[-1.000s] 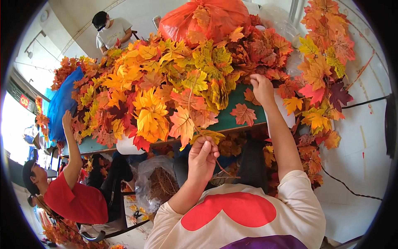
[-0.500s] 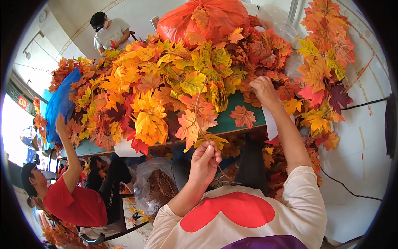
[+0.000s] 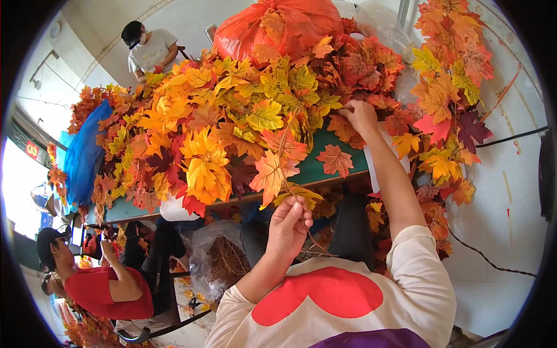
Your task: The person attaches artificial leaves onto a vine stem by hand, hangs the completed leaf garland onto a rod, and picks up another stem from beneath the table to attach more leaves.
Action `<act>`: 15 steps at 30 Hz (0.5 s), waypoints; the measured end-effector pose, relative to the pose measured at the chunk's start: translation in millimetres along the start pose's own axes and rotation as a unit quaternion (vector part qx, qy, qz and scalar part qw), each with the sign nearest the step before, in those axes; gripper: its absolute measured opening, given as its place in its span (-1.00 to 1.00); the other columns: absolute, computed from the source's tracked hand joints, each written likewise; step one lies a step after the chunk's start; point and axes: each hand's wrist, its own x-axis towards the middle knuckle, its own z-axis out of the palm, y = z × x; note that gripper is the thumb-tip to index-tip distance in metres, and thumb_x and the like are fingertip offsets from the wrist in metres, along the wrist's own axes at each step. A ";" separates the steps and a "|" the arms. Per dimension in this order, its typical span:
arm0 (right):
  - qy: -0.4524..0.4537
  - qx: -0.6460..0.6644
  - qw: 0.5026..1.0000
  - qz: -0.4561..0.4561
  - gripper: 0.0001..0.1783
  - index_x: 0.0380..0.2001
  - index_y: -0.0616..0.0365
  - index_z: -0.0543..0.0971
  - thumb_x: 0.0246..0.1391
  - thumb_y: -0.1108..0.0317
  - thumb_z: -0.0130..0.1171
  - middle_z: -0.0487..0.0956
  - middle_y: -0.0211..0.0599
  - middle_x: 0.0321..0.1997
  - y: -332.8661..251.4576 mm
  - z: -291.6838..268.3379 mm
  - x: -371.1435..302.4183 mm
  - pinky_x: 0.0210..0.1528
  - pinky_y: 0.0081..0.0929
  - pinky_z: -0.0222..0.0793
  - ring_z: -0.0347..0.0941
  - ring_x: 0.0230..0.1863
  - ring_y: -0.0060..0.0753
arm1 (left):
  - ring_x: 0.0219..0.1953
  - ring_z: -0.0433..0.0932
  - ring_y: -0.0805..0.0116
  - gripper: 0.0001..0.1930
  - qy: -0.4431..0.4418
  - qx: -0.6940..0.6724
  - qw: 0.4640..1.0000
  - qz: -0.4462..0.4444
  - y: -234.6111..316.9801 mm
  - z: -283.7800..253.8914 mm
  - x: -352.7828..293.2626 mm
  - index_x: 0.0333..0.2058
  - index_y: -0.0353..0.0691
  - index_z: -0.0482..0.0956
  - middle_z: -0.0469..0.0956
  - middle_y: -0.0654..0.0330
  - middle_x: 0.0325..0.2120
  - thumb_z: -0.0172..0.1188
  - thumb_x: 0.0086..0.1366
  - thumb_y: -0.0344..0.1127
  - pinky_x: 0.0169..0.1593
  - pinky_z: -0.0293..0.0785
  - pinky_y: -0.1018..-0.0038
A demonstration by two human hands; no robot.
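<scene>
My left hand is closed in a pinch on a thin brown artificial stem, low in front of the table's near edge. A pale orange maple leaf and a yellow leaf sit by the fingertips, and the stem's thin tail hangs below the hand. My right hand reaches forward to the pile of orange leaves, its fingers curled together at a leaf's edge. Whether they grip a leaf is hidden. One reddish-orange leaf lies alone on the green tabletop between my hands.
Heaped artificial leaves cover the table, with a full red plastic bag behind. Leaf garlands hang at the right. A clear bag of brown stems stands below. A person in red sits left; another person sits at the back.
My right hand has shifted slightly left and away from me along the leaves. My left hand stays nearly still with the stem. The person in red has lowered a raised arm from the blue bag.
</scene>
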 end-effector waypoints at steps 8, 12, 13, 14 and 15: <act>-0.012 0.141 0.988 0.065 -0.79 -0.46 0.11 0.63 -0.16 0.24 0.23 0.59 -0.23 -0.46 15.8 -6.4 -4.0 -0.32 -0.50 0.36 0.52 -0.42 -0.33 | -0.42 0.36 0.50 -0.92 0.000 -0.003 1.000 0.005 3.1 -4.0 0.9 -0.29 -0.15 0.45 0.40 0.32 -0.43 0.04 0.23 -0.41 -0.40 0.35 0.64; 0.022 0.228 0.972 0.061 -0.77 -0.45 0.14 0.63 -0.19 0.23 0.27 0.60 -0.31 -0.48 9.5 -24.2 -5.9 -0.31 -0.56 0.33 0.50 -0.44 -0.47 | -0.42 0.40 0.51 -0.92 -0.005 -0.014 1.000 0.001 2.9 -0.5 5.3 -0.28 -0.15 0.46 0.42 0.32 -0.42 0.03 0.24 -0.40 -0.39 0.38 0.64; 0.028 0.224 0.973 0.047 -0.76 -0.45 0.14 0.63 -0.20 0.23 0.28 0.60 -0.33 -0.48 7.6 -27.5 -5.4 -0.31 -0.58 0.33 0.49 -0.44 -0.51 | -0.42 0.41 0.51 -0.91 0.001 -0.019 1.000 -0.002 3.5 0.2 6.2 -0.28 -0.15 0.46 0.43 0.32 -0.42 0.02 0.24 -0.40 -0.39 0.40 0.64; 0.026 0.225 0.973 0.044 -0.76 -0.45 0.14 0.63 -0.20 0.23 0.28 0.60 -0.33 -0.48 5.2 -31.1 -5.3 -0.31 -0.58 0.33 0.49 -0.44 -0.51 | -0.42 0.41 0.51 -0.91 0.002 -0.021 1.000 0.001 4.5 1.2 7.2 -0.28 -0.15 0.46 0.43 0.32 -0.42 0.02 0.24 -0.40 -0.39 0.40 0.64; 0.032 0.221 0.974 0.042 -0.77 -0.46 0.14 0.62 -0.19 0.23 0.28 0.60 -0.33 -0.48 1.9 -35.6 -6.9 -0.30 -0.58 0.33 0.49 -0.44 -0.50 | -0.42 0.41 0.52 -0.91 0.008 -0.024 1.000 -0.001 5.6 2.0 8.0 -0.28 -0.16 0.46 0.43 0.32 -0.42 0.02 0.24 -0.40 -0.38 0.41 0.64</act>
